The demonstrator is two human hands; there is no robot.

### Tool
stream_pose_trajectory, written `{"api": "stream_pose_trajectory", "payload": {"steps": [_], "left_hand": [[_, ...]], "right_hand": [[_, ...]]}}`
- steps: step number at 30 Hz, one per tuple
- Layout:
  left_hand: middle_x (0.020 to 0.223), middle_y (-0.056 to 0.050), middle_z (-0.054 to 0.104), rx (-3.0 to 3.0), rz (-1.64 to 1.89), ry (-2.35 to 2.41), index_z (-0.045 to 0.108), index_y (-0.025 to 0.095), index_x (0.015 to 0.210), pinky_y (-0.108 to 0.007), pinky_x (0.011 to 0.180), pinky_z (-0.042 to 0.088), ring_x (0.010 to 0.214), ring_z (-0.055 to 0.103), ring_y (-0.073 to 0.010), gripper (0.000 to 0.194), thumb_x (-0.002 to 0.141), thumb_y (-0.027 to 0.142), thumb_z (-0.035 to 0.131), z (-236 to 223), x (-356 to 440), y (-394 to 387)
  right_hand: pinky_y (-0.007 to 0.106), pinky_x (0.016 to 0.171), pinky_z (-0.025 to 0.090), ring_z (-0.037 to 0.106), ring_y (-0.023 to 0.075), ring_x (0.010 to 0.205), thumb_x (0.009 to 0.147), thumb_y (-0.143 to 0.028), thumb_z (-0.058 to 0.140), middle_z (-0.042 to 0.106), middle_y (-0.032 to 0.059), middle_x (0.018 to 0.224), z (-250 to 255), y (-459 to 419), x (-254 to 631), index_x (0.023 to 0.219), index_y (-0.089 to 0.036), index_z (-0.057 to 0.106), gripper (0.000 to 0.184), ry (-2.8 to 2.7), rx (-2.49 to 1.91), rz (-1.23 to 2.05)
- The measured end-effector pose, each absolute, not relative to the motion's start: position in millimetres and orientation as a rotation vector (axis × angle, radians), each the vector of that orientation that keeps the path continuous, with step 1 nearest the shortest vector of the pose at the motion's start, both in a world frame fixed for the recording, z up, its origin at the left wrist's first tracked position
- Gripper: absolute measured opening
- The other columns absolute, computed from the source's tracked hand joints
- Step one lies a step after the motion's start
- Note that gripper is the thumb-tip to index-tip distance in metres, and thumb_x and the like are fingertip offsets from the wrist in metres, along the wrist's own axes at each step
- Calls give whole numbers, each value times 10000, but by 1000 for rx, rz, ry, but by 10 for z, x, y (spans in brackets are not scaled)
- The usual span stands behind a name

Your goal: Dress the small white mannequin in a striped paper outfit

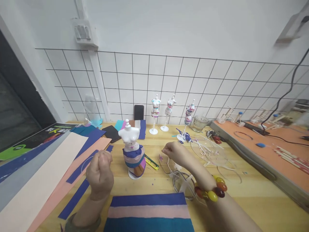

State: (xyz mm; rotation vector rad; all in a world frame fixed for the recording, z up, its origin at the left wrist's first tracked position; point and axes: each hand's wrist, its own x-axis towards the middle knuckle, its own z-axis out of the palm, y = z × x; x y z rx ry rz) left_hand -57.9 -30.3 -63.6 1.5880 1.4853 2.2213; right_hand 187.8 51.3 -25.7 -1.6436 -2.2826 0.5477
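My left hand [100,174] is raised in a closed fist above blue fabric strips [74,196]. A pale thin curved line shows beside it; whatever the fist holds is hidden. My right hand [177,153], wearing a beaded bracelet [217,190] at the wrist, has its fingertips pinched together, and I cannot make out anything between them. Between the hands stands a small white mannequin [130,138], dressed around its lower body in blue, pink and teal fabric [134,158]. Yellow thread snips [152,163] lie just right of it. Striped blue, pink and teal fabric [148,212] lies in front.
Three smaller mannequins [155,111] on stands are at the back, near a glass jar [200,123] and an upright black phone [138,112]. Coiled wire [184,183] lies beneath my right arm. Long fabric strips [48,174] cover the left side. An orange board [272,145] edges the right.
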Motion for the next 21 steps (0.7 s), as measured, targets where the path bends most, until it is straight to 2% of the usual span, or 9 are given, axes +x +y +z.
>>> {"api": "stream_pose_trajectory", "payload": {"steps": [2, 5, 8, 14, 17, 21], "left_hand": [[587, 18, 377, 1803, 2152, 1444, 394, 221, 593, -316, 569, 356, 549, 407, -154, 338, 930, 245, 370, -649, -527, -348], [564, 18, 397, 2261, 1987, 1277, 402, 218, 612, -321, 574, 341, 553, 419, -156, 285, 873, 109, 437, -660, -408, -421], [562, 12, 463, 2535, 1774, 1054, 399, 220, 650, -311, 563, 355, 547, 450, -153, 257, 839, 56, 460, -662, -231, -512], [601, -26, 564, 2597, 1621, 1120, 467, 217, 774, -286, 566, 441, 572, 543, -175, 225, 918, 125, 320, -747, 46, -610], [655, -30, 610, 2589, 1630, 1195, 498, 213, 857, -269, 600, 470, 612, 591, -172, 171, 925, 135, 362, -823, 80, -582], [774, -40, 682, 2614, 1538, 1236, 498, 207, 1018, -263, 659, 493, 693, 649, -173, 141, 911, 137, 437, -920, 127, -545]], "right_hand": [[233, 508, 316, 530, 140, 561, 835, -314, 538, 617, 30, 596, -203, 477, 1865, 646, -162, 646, 265, -2268, -1623, 526], [228, 463, 267, 437, 113, 477, 856, -436, 511, 511, -12, 496, -108, 413, 1882, 580, -167, 591, 394, -2259, -1575, 514], [225, 460, 265, 400, 105, 458, 891, -426, 456, 462, -29, 474, -2, 327, 1925, 572, -170, 574, 425, -2276, -1520, 517], [218, 557, 370, 550, 130, 595, 914, -261, 398, 626, 2, 654, 60, 153, 2036, 813, -186, 665, 295, -2354, -1441, 549], [239, 597, 400, 595, 159, 640, 866, -209, 452, 676, 32, 724, -47, 108, 2141, 958, -184, 681, 249, -2402, -1503, 551], [290, 656, 422, 626, 222, 734, 836, -234, 513, 693, 93, 832, -296, 17, 2299, 1089, -174, 659, 298, -2452, -1595, 490]]}}
